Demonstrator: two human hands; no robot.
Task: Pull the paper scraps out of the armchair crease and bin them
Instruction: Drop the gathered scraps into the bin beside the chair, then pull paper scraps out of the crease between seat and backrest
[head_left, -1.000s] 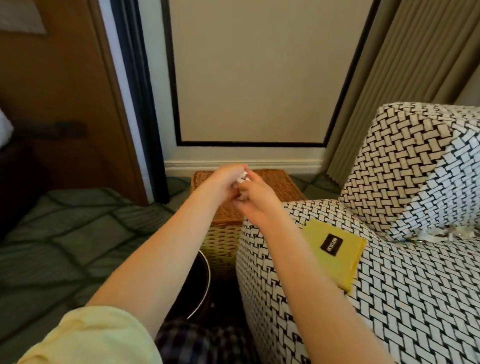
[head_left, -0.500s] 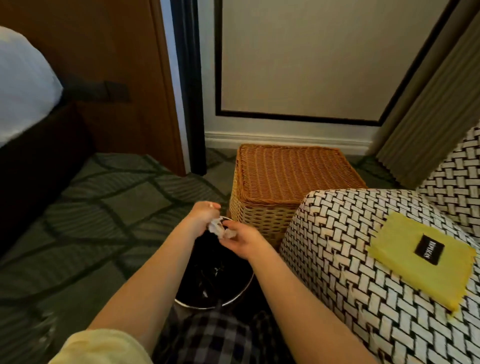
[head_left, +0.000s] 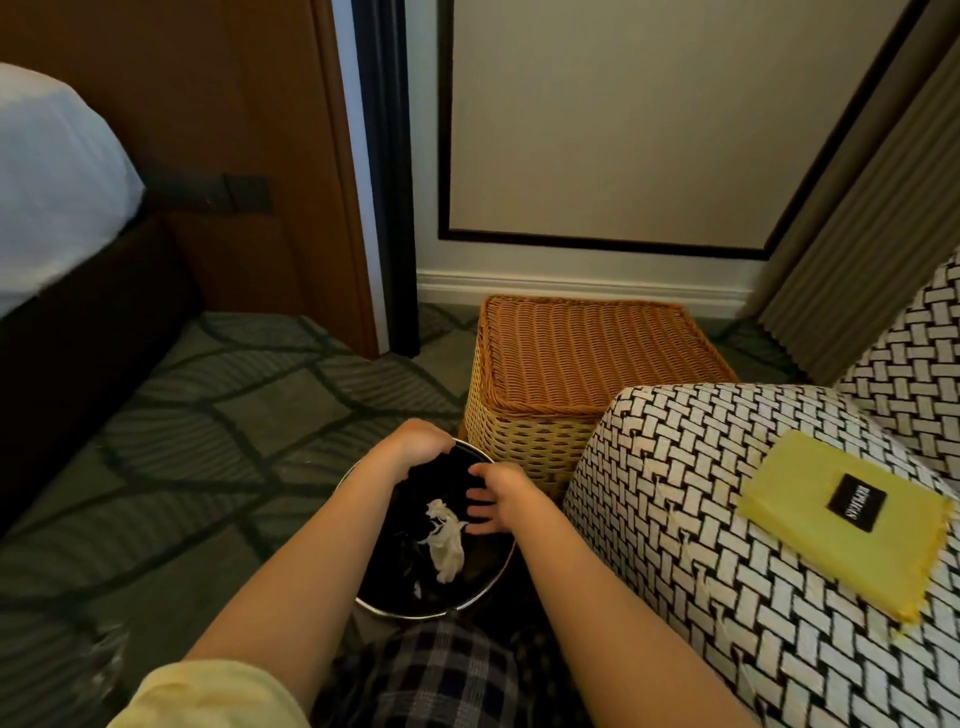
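Observation:
A round black bin with a metal rim stands on the carpet beside the armchair. White paper scraps lie inside it, loose. My right hand hovers over the bin's mouth with fingers spread and nothing in them, just right of the scraps. My left hand is at the bin's far rim, fingers curled downward; what it holds, if anything, is hidden. The armchair's crease is out of frame.
A wicker basket with a lid stands behind the bin, against the armchair's arm. A yellow cloth with a black label lies on that arm. A bed is at the left, curtains at the right.
Both hands dropped from above the armchair arm to the bin. The scraps held between my hands half a second ago now lie in the bin, and my right hand has opened.

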